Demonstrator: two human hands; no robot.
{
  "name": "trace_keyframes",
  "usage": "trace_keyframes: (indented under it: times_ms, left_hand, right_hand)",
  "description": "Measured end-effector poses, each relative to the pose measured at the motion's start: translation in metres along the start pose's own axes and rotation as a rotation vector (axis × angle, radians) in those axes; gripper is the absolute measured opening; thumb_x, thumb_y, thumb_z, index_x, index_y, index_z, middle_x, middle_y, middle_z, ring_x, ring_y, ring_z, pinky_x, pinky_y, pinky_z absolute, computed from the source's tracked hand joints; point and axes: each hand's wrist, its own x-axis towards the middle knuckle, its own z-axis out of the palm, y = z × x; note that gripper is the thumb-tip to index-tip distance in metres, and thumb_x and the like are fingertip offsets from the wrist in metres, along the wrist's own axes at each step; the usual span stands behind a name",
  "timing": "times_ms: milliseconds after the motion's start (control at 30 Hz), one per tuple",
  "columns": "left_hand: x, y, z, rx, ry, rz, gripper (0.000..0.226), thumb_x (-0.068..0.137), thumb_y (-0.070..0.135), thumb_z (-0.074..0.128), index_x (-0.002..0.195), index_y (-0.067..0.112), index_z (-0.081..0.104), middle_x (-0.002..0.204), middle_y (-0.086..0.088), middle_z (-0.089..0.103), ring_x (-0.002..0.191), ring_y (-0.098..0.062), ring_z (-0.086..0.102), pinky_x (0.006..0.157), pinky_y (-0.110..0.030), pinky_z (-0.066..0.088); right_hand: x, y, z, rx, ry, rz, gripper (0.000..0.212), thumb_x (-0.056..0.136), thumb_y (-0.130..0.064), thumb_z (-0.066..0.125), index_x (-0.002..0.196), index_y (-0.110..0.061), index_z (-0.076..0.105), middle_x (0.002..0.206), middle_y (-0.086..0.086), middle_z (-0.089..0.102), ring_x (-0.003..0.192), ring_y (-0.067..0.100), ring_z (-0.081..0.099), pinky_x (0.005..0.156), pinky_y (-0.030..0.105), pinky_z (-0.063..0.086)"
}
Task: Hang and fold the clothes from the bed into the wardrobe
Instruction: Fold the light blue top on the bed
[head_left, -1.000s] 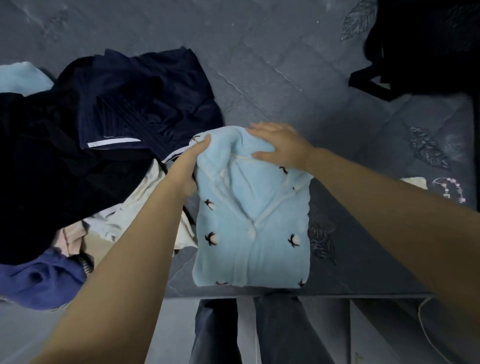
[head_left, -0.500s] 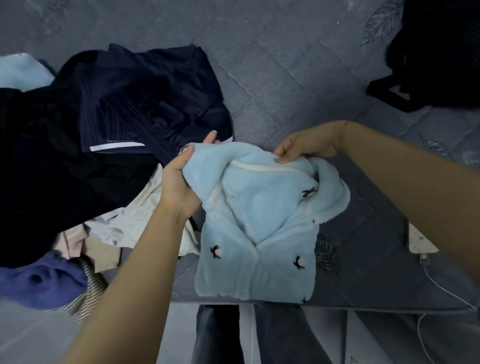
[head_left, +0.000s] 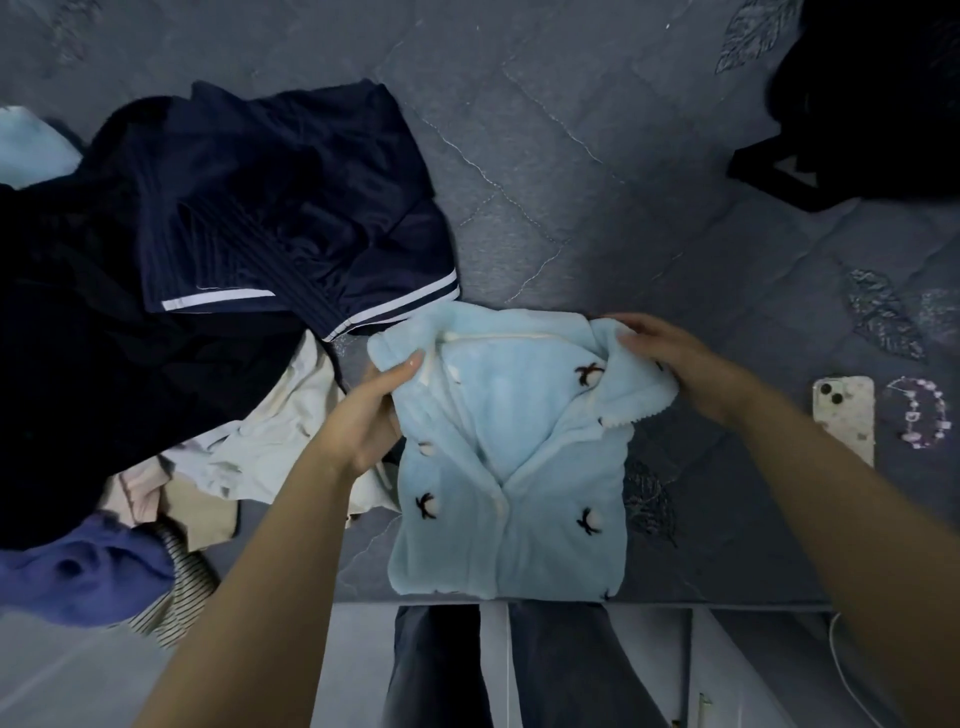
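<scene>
Light blue fleece top (head_left: 511, 467) lies at lower centre of the frame, near the bed (head_left: 571, 156) edge, front up, sides already tucked in to a narrow rectangle. Left hand (head_left: 363, 415) grips the top's upper-left shoulder, thumb over the fabric, fingers curled under it. Right hand (head_left: 670, 358) holds the upper-right collar flap, fingers bent over the edge.

Change: a second ago both hands lay flat on the upper edge, smoothing; half a second ago they lifted the collar end up off the bed. Now the collar end is lower again and spread wider, with both hands gripping its two corners. Judged: the person is setting up the next fold, likely bringing the collar end down toward the hem. Fold is partly done, not finished; nothing has gone to the wardrobe, which is out of view.

Pile of clothes (head_left: 156, 338) fills the left of the frame, mostly dark, with a navy white-striped garment (head_left: 291, 218) on top, just touching the blue top's upper-left corner. So plenty of the task is left. Phone (head_left: 844, 415) and a bead bracelet (head_left: 917, 413) lie at right, apart from the top. Black bag (head_left: 872, 104) sits upper right.
</scene>
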Motion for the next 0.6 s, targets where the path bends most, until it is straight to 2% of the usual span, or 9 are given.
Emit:
trace_keyframes:
  times_ms: [67,133,167,233,333,400,467,533,600]
  left_hand:
    - [-0.003,-0.006,0.003,0.008,0.06,0.066,0.055,0.09,0.019,0.067,0.141,0.021,0.047,0.135,-0.007,0.06,0.122,-0.024,0.06,0.093,-0.039,0.054]
    - [0.002,-0.009,0.013,0.063,0.209,0.154,0.06,0.082,0.014,0.075,0.134,0.025,0.05,0.125,-0.002,0.067,0.112,-0.02,0.066,0.081,-0.035,0.058]
    - [0.007,-0.01,0.017,0.098,0.289,0.204,0.06,0.079,0.014,0.079,0.131,0.026,0.051,0.122,0.0,0.069,0.11,-0.018,0.067,0.08,-0.035,0.058]
    - [0.015,-0.013,0.022,0.136,0.4,0.255,0.062,0.076,0.024,0.083,0.129,0.028,0.05,0.119,0.003,0.069,0.107,-0.016,0.068,0.082,-0.035,0.058]
    - [0.016,-0.018,0.021,0.118,0.442,0.13,0.093,0.062,0.056,0.085,0.138,0.031,0.036,0.126,0.005,0.063,0.109,-0.015,0.066,0.086,-0.033,0.056]
    - [0.005,-0.028,0.01,0.059,0.384,0.029,0.107,0.052,0.065,0.086,0.139,0.032,0.032,0.128,0.006,0.061,0.108,-0.01,0.066,0.08,-0.029,0.057]
    - [-0.012,-0.046,-0.002,0.092,0.31,-0.054,0.106,0.052,0.061,0.087,0.137,0.032,0.031,0.131,0.005,0.06,0.105,-0.01,0.068,0.074,-0.029,0.058]
    - [-0.029,-0.068,-0.01,0.175,0.254,-0.149,0.101,0.058,0.054,0.087,0.138,0.033,0.03,0.135,0.002,0.057,0.106,-0.013,0.067,0.075,-0.031,0.058]
    - [-0.035,-0.085,-0.015,0.235,0.197,-0.194,0.105,0.057,0.048,0.089,0.143,0.033,0.031,0.134,0.003,0.059,0.111,-0.015,0.066,0.086,-0.036,0.057]
  right_hand:
    - [-0.011,0.016,0.007,0.047,0.076,-0.029,0.048,0.064,-0.049,0.081,0.109,-0.038,0.068,0.109,-0.011,0.071,0.098,0.006,0.068,0.074,0.019,0.055]
    - [-0.008,0.026,0.019,0.085,0.247,-0.066,0.037,0.07,-0.038,0.08,0.104,-0.03,0.069,0.103,-0.007,0.072,0.093,0.009,0.069,0.069,0.018,0.055]
    - [-0.004,0.027,0.026,0.11,0.347,-0.085,0.029,0.076,-0.03,0.079,0.103,-0.024,0.069,0.101,-0.005,0.071,0.092,0.012,0.067,0.07,0.02,0.055]
    - [0.007,0.027,0.038,0.171,0.512,-0.11,0.023,0.083,-0.021,0.076,0.103,-0.015,0.068,0.1,0.0,0.069,0.094,0.016,0.064,0.072,0.022,0.054]
    - [0.007,0.023,0.051,0.425,0.623,-0.087,0.046,0.083,-0.034,0.075,0.121,-0.014,0.06,0.116,0.004,0.065,0.103,0.015,0.064,0.076,0.022,0.056]
    - [-0.009,0.034,0.053,0.605,0.487,-0.035,0.071,0.081,-0.049,0.07,0.138,-0.014,0.047,0.131,0.009,0.059,0.116,0.022,0.061,0.092,0.038,0.054]
    - [-0.035,0.058,0.06,0.591,0.243,0.002,0.073,0.085,-0.054,0.062,0.146,-0.02,0.038,0.141,0.007,0.054,0.126,0.024,0.055,0.103,0.047,0.046]
    - [-0.062,0.084,0.071,0.511,0.117,0.096,0.07,0.083,-0.053,0.065,0.145,-0.037,0.035,0.143,-0.004,0.052,0.126,0.016,0.055,0.101,0.042,0.048]
    - [-0.077,0.099,0.085,0.364,0.044,0.175,0.081,0.071,-0.052,0.077,0.139,-0.047,0.034,0.139,-0.015,0.053,0.121,0.005,0.057,0.093,0.029,0.052]
